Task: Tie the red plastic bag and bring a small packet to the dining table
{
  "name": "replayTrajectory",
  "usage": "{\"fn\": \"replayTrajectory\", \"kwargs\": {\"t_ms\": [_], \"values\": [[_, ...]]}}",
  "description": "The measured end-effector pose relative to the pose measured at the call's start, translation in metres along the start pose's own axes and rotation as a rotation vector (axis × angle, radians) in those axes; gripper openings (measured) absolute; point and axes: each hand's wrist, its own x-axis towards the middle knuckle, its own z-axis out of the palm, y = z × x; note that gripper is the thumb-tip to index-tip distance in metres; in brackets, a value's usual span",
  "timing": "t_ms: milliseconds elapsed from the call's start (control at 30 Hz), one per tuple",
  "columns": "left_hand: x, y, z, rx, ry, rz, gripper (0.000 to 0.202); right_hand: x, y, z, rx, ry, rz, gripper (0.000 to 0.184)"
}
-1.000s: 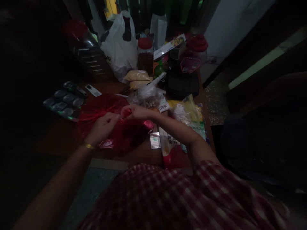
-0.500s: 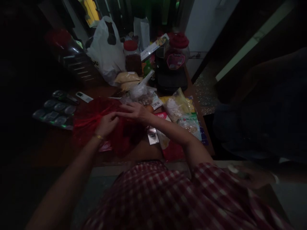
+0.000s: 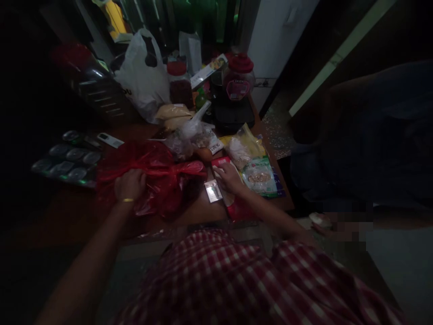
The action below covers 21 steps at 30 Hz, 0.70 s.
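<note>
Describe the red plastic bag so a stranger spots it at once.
On the brown table, go right of the wrapped cans. The red plastic bag lies there, with the left hand on it. Bulky and glossy red, it differs from the white carrier bag behind.

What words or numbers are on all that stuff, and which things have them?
"DODO": red-lidded jar.
"OU", perhaps, partly hidden: white bag.
Too blurred or small: print on the long box, white packet, green-edged packet, red packet.
No readable numbers.

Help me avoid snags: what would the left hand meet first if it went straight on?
The left hand would likely press into the red plastic bag it touches; depth is unclear.
</note>
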Motion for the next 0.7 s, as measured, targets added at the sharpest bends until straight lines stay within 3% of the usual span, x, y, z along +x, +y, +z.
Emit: {"fn": "replayTrajectory", "kwargs": {"t_ms": [67,133,200,300,367,467,500,600,633,700], "values": [[0.004,-0.003,-0.011,-0.008,0.023,-0.006,0.043,-0.019,-0.015,0.001,-0.008,-0.17,0.047,0.041],[0.009,-0.004,-0.018,-0.019,0.043,-0.005,0.048,-0.028,-0.028,0.009,-0.035,-0.306,0.018,0.057],[0.014,-0.004,-0.023,-0.056,0.024,-0.011,0.049,-0.026,-0.035,0.023,-0.074,-0.373,-0.029,0.08],[0.013,-0.001,-0.032,-0.173,-0.034,0.012,0.043,-0.01,-0.034,0.032,-0.096,-0.471,-0.047,0.088],[0.001,0.007,-0.042,-0.248,0.025,0.022,0.045,-0.002,-0.035,0.023,-0.073,-0.484,-0.03,0.088],[-0.039,0.032,-0.053,-0.42,0.166,0.054,0.047,-0.006,-0.052,-0.01,0.008,-0.348,0.036,0.099],[-0.054,0.045,-0.052,-0.555,0.12,0.081,0.042,-0.009,-0.062,-0.021,0.043,-0.28,0.071,0.103],[-0.092,0.087,-0.038,-1.093,-0.335,0.067,0.05,-0.017,-0.092,-0.046,0.152,-0.102,0.081,0.105],[-0.099,0.098,-0.031,-1.249,-0.43,0.049,0.054,-0.017,-0.1,-0.051,0.184,-0.072,0.05,0.105],[-0.104,0.111,-0.018,-1.486,-0.485,0.006,0.055,-0.01,-0.108,-0.055,0.261,-0.063,-0.04,0.107]]}}
